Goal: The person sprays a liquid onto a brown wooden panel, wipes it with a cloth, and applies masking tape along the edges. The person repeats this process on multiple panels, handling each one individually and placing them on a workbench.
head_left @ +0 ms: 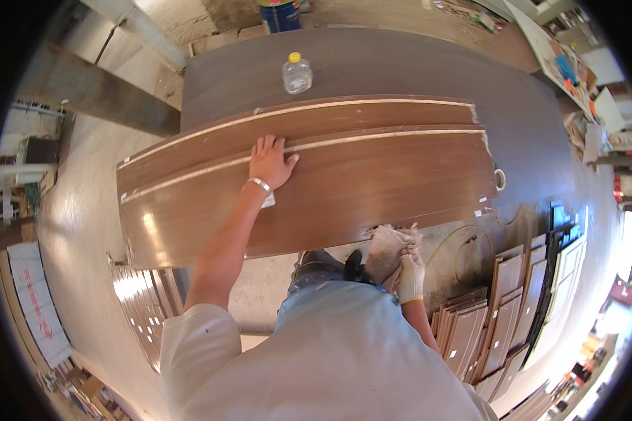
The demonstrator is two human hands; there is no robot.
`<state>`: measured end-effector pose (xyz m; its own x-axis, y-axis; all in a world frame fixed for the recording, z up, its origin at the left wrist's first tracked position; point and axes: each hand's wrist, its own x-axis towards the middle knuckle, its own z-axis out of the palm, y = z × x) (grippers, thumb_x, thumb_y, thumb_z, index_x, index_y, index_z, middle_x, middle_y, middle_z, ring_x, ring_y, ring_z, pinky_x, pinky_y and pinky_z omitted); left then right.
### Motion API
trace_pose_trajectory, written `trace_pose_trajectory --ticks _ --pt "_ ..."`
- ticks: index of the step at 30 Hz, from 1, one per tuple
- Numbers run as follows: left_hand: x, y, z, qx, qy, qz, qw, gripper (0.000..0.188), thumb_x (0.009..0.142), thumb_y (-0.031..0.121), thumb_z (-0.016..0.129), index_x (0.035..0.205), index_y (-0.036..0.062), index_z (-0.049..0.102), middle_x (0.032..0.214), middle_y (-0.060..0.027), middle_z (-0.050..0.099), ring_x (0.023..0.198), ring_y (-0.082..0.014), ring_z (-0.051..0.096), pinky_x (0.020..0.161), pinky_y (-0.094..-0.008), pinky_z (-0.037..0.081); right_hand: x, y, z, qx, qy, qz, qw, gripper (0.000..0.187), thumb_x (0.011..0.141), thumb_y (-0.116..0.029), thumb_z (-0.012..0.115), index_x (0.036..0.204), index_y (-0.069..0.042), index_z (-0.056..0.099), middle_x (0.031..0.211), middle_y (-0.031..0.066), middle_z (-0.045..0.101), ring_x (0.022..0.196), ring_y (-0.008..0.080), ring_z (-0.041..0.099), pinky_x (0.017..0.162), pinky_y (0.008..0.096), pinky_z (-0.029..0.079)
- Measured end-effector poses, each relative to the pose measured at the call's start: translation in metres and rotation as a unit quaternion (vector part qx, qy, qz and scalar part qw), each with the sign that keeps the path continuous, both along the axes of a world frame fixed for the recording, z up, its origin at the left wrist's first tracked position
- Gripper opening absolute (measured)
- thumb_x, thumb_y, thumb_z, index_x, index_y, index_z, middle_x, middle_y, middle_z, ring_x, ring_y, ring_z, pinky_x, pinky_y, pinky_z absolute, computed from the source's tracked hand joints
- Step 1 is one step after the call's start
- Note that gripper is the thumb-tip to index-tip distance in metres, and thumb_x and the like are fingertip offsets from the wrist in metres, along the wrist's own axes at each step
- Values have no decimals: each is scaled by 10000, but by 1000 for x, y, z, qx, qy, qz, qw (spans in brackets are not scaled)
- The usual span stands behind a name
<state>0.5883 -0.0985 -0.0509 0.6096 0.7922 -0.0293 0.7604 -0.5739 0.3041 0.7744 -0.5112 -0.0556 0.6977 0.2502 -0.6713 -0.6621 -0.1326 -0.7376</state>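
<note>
My bare left hand (pixel 272 163) rests flat on a long brown wood-look panel (pixel 372 175), fingers stretched toward its far edge, a silver bracelet at the wrist. A pale strip runs along that edge. Just beyond, a second brown panel (pixel 330 118) lies with a similar pale strip. My right hand (pixel 409 275) wears a whitish knit glove. Its fingers are closed around a crumpled, dirty-looking rag (pixel 384 249), which touches the near edge of the closer panel. Part of the rag's lower end is hidden against my body.
Both panels lie on a large dark grey tabletop (pixel 428 67). A clear bottle with a yellow cap (pixel 298 74) stands behind them, and a tape roll (pixel 500 179) sits at their right end. Stacked brown panels (pixel 463 330) lean at lower right. A metal beam (pixel 98 91) crosses upper left.
</note>
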Motion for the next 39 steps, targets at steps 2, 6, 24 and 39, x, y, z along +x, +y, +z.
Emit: trace_pose_trajectory --ticks 2,6,24,39 --pt "-11 -11 2 -19 -3 -22 1000 570 930 392 760 1353 33 630 1336 -142 580 1288 -361 520 1128 -493 416 2 -10 -14 72 75 -12 995 327 1007 -11 584 1321 -14 674 1196 18 700 1071 142 680 944 294 548" --pt "-26 -47 10 4 -24 -61 998 691 914 365 777 1475 33 548 1482 -179 518 1397 -397 459 1206 -547 348 18 -20 -33 146 144 19 979 313 1026 -58 624 1334 -9 659 1212 12 686 1124 118 655 992 278 521" --pt "-66 -189 1 90 156 -173 968 1127 731 278 906 1667 81 310 1727 -291 245 1577 -531 251 1282 -600 265 61 33 -37 147 108 67 981 492 1011 -216 649 1400 85 627 1582 81 533 1512 174 422 1215 300 317" --pt "-37 -115 174 -53 165 -185 967 636 795 260 786 1386 55 670 1268 -222 739 1108 -375 725 983 -456 568 52 50 72 325 31 216 920 417 962 -194 803 1312 -9 674 1205 55 733 1127 188 685 1009 372 539"
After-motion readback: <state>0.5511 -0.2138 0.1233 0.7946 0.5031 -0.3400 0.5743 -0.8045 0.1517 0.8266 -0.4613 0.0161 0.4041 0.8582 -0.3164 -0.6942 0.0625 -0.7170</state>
